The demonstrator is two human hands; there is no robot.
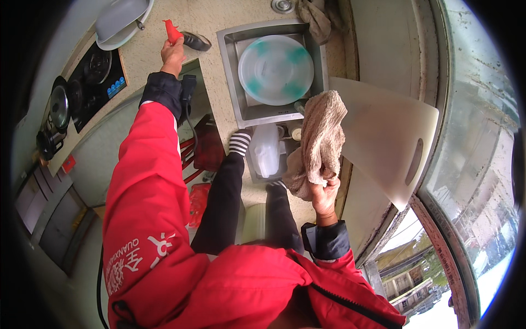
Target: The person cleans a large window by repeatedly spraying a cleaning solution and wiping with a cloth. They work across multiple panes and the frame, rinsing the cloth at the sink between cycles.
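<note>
My left hand reaches over the speckled countertop with a small red plastic-like piece in its fingers. Just right of it lies a dark object, shaped like a shoe. In my right hand a bunched beige towel is gripped by its lower end. Part of the steel sink shows beyond that towel. A round plastic lid or basin, whitish with green patches, sits in the sink. To the towel's right a translucent white cutting board leans near the window.
My striped-sock foot is on the counter, beside a clear plastic container. A black cooktop and a grey basin are at left. Another cloth hangs by the sink. At right is a dirty window with an opening below.
</note>
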